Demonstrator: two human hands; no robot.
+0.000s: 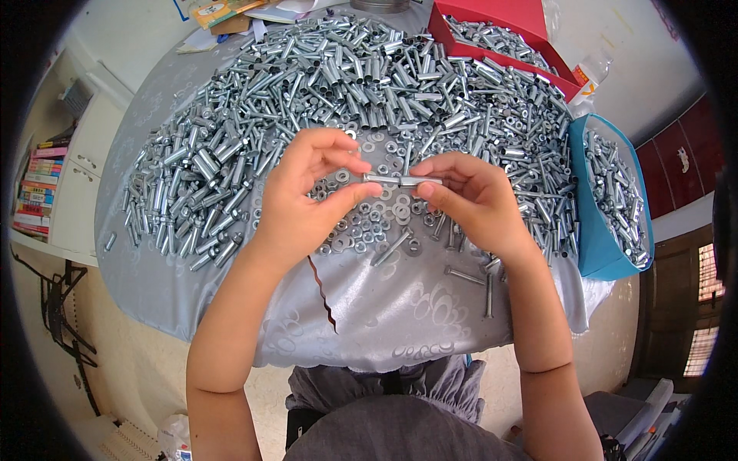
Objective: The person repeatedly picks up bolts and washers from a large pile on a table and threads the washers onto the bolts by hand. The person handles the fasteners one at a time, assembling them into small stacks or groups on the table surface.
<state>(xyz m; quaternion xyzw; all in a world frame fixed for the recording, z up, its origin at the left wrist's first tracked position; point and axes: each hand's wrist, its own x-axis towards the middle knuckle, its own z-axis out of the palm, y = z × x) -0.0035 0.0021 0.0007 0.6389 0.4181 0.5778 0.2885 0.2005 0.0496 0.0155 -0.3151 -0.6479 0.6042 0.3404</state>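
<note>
Over the near middle of the table, a silvery bolt (pixel 381 179) lies level between my two hands, with a metal sleeve (pixel 413 182) around its right part. My left hand (pixel 301 201) pinches the bolt's left end between thumb and forefinger. Thumb and fingers of my right hand (pixel 486 201) close on the sleeve at the other end. Below them, flat washers (pixel 402 210) and hex nuts (pixel 375 227) lie scattered on the grey tablecloth (pixel 369 307). A few loose bolts (pixel 393 246) lie nearer to me.
A large heap of bolts and sleeves (pixel 346 69) covers the far table. At the back right stands a red box (pixel 569 83) of metal parts, near a plastic bottle (pixel 590 73). A blue fabric bin (pixel 596 257) of bolts stands right. Bookshelves (pixel 38 192) are left.
</note>
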